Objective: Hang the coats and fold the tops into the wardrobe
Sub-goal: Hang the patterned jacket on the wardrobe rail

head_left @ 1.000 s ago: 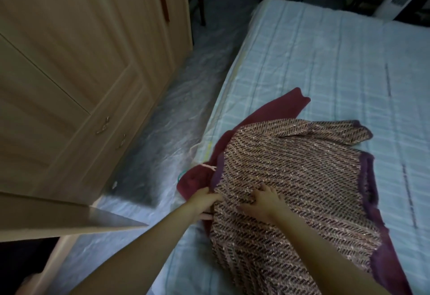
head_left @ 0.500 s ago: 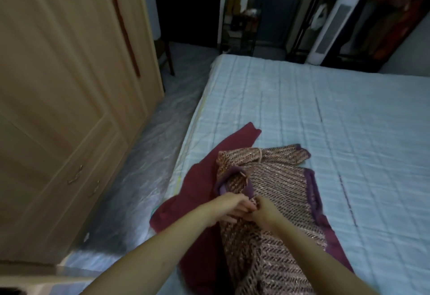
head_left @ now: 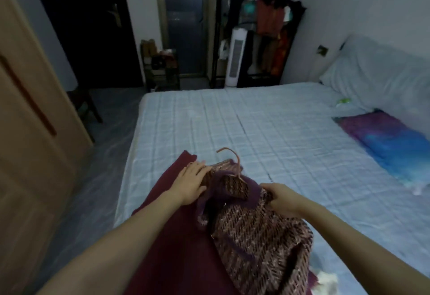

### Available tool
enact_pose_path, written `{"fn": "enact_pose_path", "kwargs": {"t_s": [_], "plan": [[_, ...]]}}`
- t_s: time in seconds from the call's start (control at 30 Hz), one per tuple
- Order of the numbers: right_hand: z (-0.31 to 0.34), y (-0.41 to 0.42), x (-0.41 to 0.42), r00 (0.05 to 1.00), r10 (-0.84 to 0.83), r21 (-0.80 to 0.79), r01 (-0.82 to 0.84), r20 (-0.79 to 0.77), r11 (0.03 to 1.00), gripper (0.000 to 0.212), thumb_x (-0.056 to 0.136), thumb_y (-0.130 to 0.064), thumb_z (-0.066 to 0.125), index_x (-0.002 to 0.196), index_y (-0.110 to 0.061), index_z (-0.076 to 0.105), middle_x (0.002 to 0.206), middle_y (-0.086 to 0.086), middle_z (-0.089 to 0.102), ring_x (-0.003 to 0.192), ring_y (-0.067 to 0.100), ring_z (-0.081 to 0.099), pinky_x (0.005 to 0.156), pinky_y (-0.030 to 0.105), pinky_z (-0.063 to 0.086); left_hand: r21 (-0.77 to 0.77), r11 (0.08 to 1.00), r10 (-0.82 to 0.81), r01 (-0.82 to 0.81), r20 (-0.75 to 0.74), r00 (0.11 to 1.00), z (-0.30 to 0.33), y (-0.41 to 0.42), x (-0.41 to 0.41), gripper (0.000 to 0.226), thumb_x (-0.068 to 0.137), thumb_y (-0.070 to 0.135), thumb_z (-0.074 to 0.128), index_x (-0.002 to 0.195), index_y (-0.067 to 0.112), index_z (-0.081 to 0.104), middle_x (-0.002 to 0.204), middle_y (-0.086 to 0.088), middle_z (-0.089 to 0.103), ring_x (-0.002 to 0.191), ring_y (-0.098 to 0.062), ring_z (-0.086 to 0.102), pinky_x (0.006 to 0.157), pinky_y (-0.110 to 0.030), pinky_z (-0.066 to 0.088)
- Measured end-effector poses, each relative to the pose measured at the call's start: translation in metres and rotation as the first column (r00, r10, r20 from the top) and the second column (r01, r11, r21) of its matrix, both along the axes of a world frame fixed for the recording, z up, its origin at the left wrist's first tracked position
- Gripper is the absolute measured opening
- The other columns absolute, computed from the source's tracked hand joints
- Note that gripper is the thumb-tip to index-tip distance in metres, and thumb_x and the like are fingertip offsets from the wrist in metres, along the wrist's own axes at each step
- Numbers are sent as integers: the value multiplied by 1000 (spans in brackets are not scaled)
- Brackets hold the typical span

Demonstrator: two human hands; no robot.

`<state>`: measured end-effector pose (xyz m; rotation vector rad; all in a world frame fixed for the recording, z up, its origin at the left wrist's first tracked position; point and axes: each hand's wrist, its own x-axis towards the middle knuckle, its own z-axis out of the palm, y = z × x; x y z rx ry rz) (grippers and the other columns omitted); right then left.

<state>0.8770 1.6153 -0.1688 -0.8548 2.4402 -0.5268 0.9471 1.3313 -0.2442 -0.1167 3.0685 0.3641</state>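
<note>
A tweed coat (head_left: 258,232) with purple trim lies bunched on the bed (head_left: 267,132), on top of a dark red garment (head_left: 172,236). A pink hanger (head_left: 232,157) sits inside its collar, hook sticking up. My left hand (head_left: 192,182) rests flat on the coat's left shoulder with straight fingers. My right hand (head_left: 278,196) grips the coat's right shoulder by the purple edge. The wooden wardrobe (head_left: 28,132) stands at the left.
A purple and blue cloth (head_left: 386,141) lies at the bed's right side below a pillow (head_left: 381,73). A clothes rack (head_left: 267,29), a white tower fan (head_left: 235,57) and a small shelf (head_left: 160,66) stand beyond the bed. Floor (head_left: 109,136) runs between wardrobe and bed.
The coat went from spread flat to bunched up with the hanger in its collar. My hands moved apart from the collar to the two shoulders. The view tilted up.
</note>
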Motion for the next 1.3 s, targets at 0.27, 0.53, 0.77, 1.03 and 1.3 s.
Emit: {"fn": "enact_pose_path", "kwargs": {"t_s": [0.27,0.53,0.77,1.03,1.3], "plan": [[72,48,-29,975,29,-13,-33,-221,999,39,73,-3,49,100,-29,61,101,-7,69,99,9,61,84,27,47,-62,962,-270,265,-96,958,70,30,-53,10,97,33,50,105,27,48,118,-3,63,112,-29,58,83,-37,37],[136,43,-70,832,26,-49,-64,-554,997,31,94,-24,40,124,-22,48,118,8,65,110,29,60,87,39,46,-226,953,-255,199,-252,934,188,14,-61,24,102,41,38,111,20,44,117,-4,63,105,-26,61,83,-42,48],[205,2,-92,733,-67,-266,-158,-677,951,4,100,-22,44,100,-19,45,101,6,63,93,25,60,74,38,44,-470,882,-224,-33,-479,848,294,-9,-38,27,102,49,31,108,25,43,107,9,62,95,-15,65,58,-36,50],[231,-83,-87,466,67,-105,-334,-882,937,10,101,-35,35,110,-33,39,97,-8,64,83,21,65,53,34,46,-657,709,-151,-258,-499,854,342,-56,54,33,101,51,22,102,23,39,74,6,61,64,-16,65,45,-29,43],[261,-182,12,280,262,62,-564,-924,823,17,98,-37,41,109,-25,35,96,-6,65,84,25,68,54,33,36,-677,544,93,-495,-537,838,343,-84,218,46,99,51,16,103,17,46,76,-7,71,66,-34,69,54,-36,49]]}}
